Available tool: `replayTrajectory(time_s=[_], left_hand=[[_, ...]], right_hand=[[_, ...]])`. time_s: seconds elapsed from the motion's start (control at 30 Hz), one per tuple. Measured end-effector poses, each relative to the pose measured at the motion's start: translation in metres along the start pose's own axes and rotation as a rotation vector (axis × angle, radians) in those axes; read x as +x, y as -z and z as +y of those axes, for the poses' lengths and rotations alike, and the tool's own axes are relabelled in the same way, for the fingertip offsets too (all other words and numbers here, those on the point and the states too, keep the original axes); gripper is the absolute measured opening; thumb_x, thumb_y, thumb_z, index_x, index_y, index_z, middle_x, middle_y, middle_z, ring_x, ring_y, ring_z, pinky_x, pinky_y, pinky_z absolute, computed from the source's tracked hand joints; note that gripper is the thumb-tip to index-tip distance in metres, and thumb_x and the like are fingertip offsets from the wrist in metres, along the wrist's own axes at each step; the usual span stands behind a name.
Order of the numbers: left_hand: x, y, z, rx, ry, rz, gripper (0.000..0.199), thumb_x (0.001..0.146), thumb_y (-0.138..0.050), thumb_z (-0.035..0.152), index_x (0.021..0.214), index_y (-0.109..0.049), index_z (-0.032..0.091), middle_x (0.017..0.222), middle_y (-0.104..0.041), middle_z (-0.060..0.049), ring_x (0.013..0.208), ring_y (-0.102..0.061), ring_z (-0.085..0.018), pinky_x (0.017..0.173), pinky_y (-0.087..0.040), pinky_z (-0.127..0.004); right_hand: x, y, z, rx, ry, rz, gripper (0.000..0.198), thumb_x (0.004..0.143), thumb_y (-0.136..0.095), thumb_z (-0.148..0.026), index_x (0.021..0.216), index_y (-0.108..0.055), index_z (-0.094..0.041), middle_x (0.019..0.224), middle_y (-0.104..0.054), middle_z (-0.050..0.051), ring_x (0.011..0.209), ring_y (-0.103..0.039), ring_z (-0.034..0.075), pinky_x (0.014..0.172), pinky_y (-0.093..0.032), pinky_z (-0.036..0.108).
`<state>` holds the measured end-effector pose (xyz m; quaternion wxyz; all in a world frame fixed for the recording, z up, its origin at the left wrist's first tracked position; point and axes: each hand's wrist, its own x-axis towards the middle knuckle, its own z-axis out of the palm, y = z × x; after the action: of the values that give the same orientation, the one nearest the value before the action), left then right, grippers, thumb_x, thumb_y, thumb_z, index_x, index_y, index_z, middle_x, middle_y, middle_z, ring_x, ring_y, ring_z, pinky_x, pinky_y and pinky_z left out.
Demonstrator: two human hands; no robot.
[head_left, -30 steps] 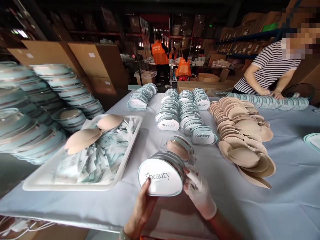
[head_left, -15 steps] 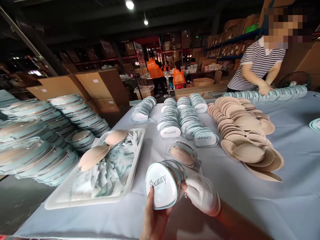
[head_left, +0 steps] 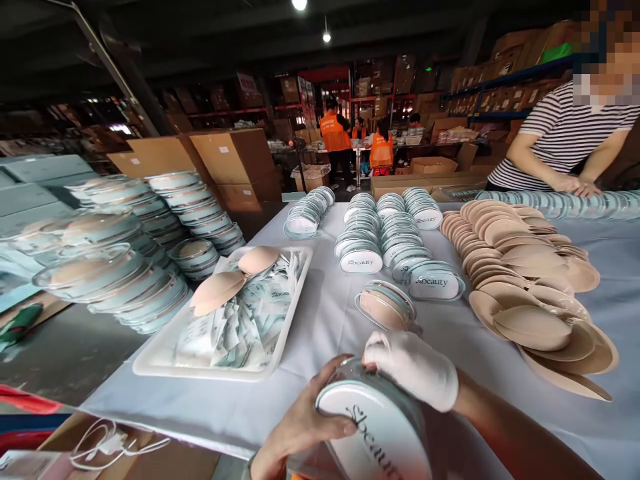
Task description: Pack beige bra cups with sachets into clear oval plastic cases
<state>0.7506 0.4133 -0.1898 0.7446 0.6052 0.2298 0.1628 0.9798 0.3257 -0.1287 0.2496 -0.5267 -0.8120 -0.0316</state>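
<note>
My left hand (head_left: 305,420) is closed around a clear plastic case (head_left: 373,420) with a white "beauty" face and a pale blue rim. Its thumb presses on the printed face, and the case is tilted close to me. In a white glove, my right hand (head_left: 413,367) pinches the case's upper edge; its fingertips are partly hidden. Just beyond lies a similar case (head_left: 385,307) with a beige pad visible inside. Rows of the same cases (head_left: 361,261) stand farther back. Loose beige pads (head_left: 533,327) are heaped at the right.
A white tray (head_left: 143,363) at the left holds small printed packets and several beige pads. Tall stacks of filled cases (head_left: 145,293) stand beyond it. Across the table a person in a striped shirt (head_left: 555,133) handles a row of cases (head_left: 530,203). Cardboard boxes (head_left: 235,157) stand behind.
The case has come nearer to me and tilted, its printed face turning down to the right. My left thumb has shifted on that face. The view has swung left.
</note>
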Motion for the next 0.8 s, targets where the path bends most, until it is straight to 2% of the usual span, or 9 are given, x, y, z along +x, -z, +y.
replayTrajectory(time_s=[0.1, 0.17, 0.2, 0.3, 0.43, 0.5, 0.57, 0.67, 0.8], left_hand=[[0.015, -0.002, 0.007, 0.048, -0.073, 0.04, 0.095, 0.058, -0.095, 0.032, 0.144, -0.057, 0.023, 0.117, -0.076, -0.008, 0.107, -0.068, -0.033, 0.095, -0.054, -0.041], [0.03, 0.0, 0.006, -0.081, -0.123, 0.062, 0.094, 0.059, -0.095, 0.035, 0.144, -0.057, 0.022, 0.124, -0.074, -0.01, 0.111, -0.068, -0.033, 0.097, -0.054, -0.041], [0.04, 0.001, 0.004, -0.143, -0.153, 0.092, 0.094, 0.059, -0.095, 0.036, 0.144, -0.057, 0.022, 0.129, -0.071, -0.01, 0.116, -0.066, -0.033, 0.099, -0.053, -0.041], [0.078, 0.005, -0.003, -0.249, -0.183, 0.198, 0.098, 0.059, -0.095, 0.041, 0.146, -0.054, 0.02, 0.139, -0.065, -0.013, 0.129, -0.058, -0.036, 0.11, -0.047, -0.046], [0.122, 0.005, -0.019, -0.284, -0.166, 0.351, 0.112, 0.052, -0.098, 0.046, 0.148, -0.048, 0.016, 0.148, -0.054, -0.021, 0.136, -0.05, -0.043, 0.11, -0.045, -0.053], [0.132, 0.004, -0.029, -0.26, -0.206, 0.516, 0.118, 0.05, -0.099, 0.046, 0.15, -0.043, 0.019, 0.158, -0.039, -0.022, 0.145, -0.039, -0.045, 0.113, -0.042, -0.054], [0.133, 0.0, -0.039, -0.21, -0.222, 0.63, 0.118, 0.053, -0.098, 0.049, 0.152, -0.039, 0.023, 0.161, -0.029, -0.021, 0.149, -0.031, -0.045, 0.114, -0.04, -0.055], [0.124, -0.013, -0.052, -0.214, -0.134, 0.574, 0.123, 0.059, -0.093, 0.056, 0.158, -0.026, 0.025, 0.162, -0.021, -0.023, 0.144, -0.037, -0.045, 0.108, -0.045, -0.056], [0.118, -0.035, -0.061, -0.354, -0.095, 0.379, 0.136, 0.061, -0.09, 0.061, 0.164, -0.007, 0.027, 0.167, -0.012, -0.022, 0.14, -0.043, -0.045, 0.106, -0.048, -0.052]], right_hand=[[-0.003, 0.0, 0.019, 0.265, -0.129, -0.008, 0.026, 0.101, -0.052, -0.028, 0.083, -0.068, -0.019, 0.085, -0.069, 0.002, 0.074, -0.066, 0.013, 0.071, -0.052, 0.024], [-0.013, 0.0, 0.027, 0.424, -0.229, 0.08, 0.026, 0.098, -0.057, -0.042, 0.109, -0.067, -0.02, 0.109, -0.071, 0.007, 0.101, -0.069, 0.019, 0.092, -0.056, 0.03], [-0.018, 0.0, 0.03, 0.44, -0.269, 0.109, 0.044, 0.093, -0.063, -0.049, 0.127, -0.061, -0.02, 0.125, -0.067, 0.011, 0.118, -0.065, 0.023, 0.103, -0.054, 0.035], [-0.025, -0.01, 0.033, 0.211, -0.436, 0.087, 0.082, 0.082, -0.071, -0.049, 0.152, -0.041, -0.019, 0.15, -0.049, 0.017, 0.137, -0.051, 0.034, 0.112, -0.049, 0.049], [-0.025, -0.026, 0.055, -0.22, -0.567, 0.072, 0.057, 0.078, -0.07, -0.035, 0.132, -0.064, -0.017, 0.143, -0.053, 0.02, 0.129, -0.054, 0.042, 0.104, -0.049, 0.063], [-0.027, -0.026, 0.077, -0.203, -0.529, 0.154, 0.056, 0.08, -0.069, -0.04, 0.131, -0.064, -0.018, 0.146, -0.05, 0.019, 0.132, -0.051, 0.042, 0.11, -0.043, 0.065], [-0.031, -0.022, 0.103, -0.037, -0.571, 0.267, 0.07, 0.084, -0.065, -0.051, 0.144, -0.05, -0.018, 0.154, -0.041, 0.019, 0.144, -0.041, 0.039, 0.118, -0.036, 0.063], [-0.033, -0.02, 0.132, 0.242, -0.731, 0.242, 0.09, 0.084, -0.059, -0.066, 0.154, -0.032, -0.017, 0.162, -0.032, 0.02, 0.154, -0.027, 0.037, 0.126, -0.025, 0.06], [-0.029, -0.038, 0.142, 0.337, -0.813, 0.18, 0.076, 0.084, -0.053, -0.071, 0.138, -0.047, -0.018, 0.146, -0.055, 0.022, 0.14, -0.049, 0.038, 0.12, -0.037, 0.057]])
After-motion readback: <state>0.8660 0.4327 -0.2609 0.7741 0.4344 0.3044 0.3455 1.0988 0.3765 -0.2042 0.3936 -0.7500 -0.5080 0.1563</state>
